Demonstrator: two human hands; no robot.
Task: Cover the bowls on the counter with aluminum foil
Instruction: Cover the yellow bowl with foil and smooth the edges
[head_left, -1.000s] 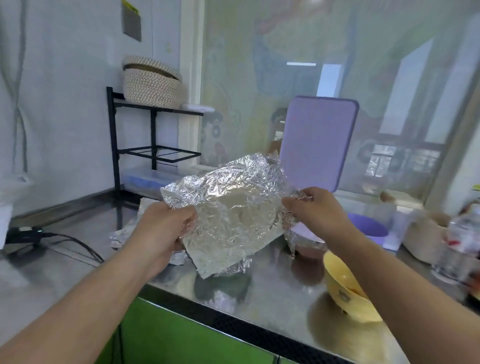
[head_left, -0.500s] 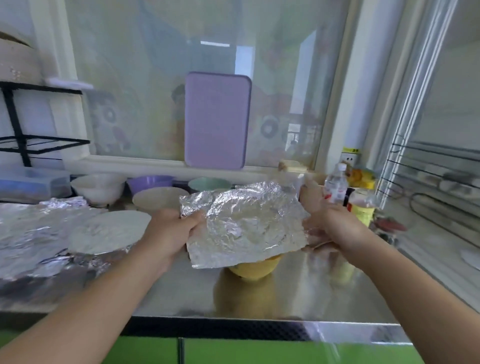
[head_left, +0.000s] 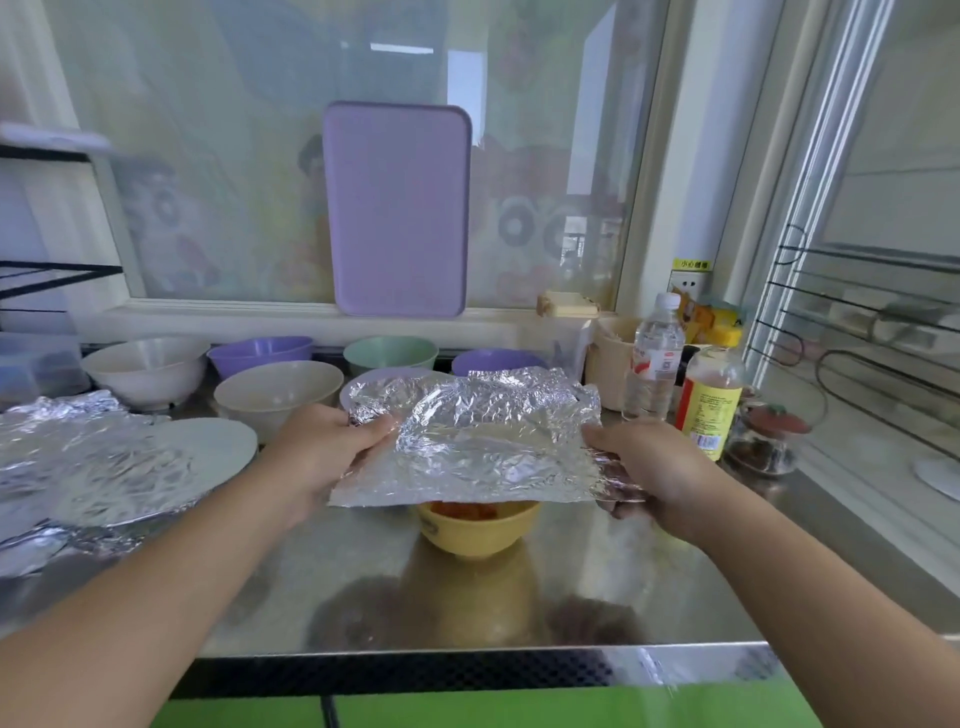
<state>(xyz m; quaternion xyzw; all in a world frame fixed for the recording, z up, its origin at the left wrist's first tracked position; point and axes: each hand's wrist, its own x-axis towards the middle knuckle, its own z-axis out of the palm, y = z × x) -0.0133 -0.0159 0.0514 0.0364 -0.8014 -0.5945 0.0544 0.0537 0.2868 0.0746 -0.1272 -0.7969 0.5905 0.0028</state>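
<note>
A crinkled sheet of aluminum foil (head_left: 478, 441) is stretched flat between my hands, just above a yellow bowl (head_left: 478, 530) with orange food in it. My left hand (head_left: 322, 452) pinches the foil's left edge. My right hand (head_left: 649, 467) grips its right edge, fingers curled under it. Most of the yellow bowl's opening is hidden by the foil. Behind it stand several uncovered bowls: white (head_left: 145, 369), beige (head_left: 275, 389), purple (head_left: 260, 353), green (head_left: 389, 353) and another purple one (head_left: 493, 359).
More loose foil (head_left: 78, 462) and a pale plate (head_left: 213, 447) lie on the steel counter (head_left: 597, 597) at left. A water bottle (head_left: 652, 358), a yellow-labelled bottle (head_left: 711, 400) and a small jar (head_left: 769, 441) stand at right. A purple tray (head_left: 397, 208) leans on the window.
My view swung right from the shelf to the bowls. Both hands carried the foil over and lowered it flat to just above the yellow bowl.
</note>
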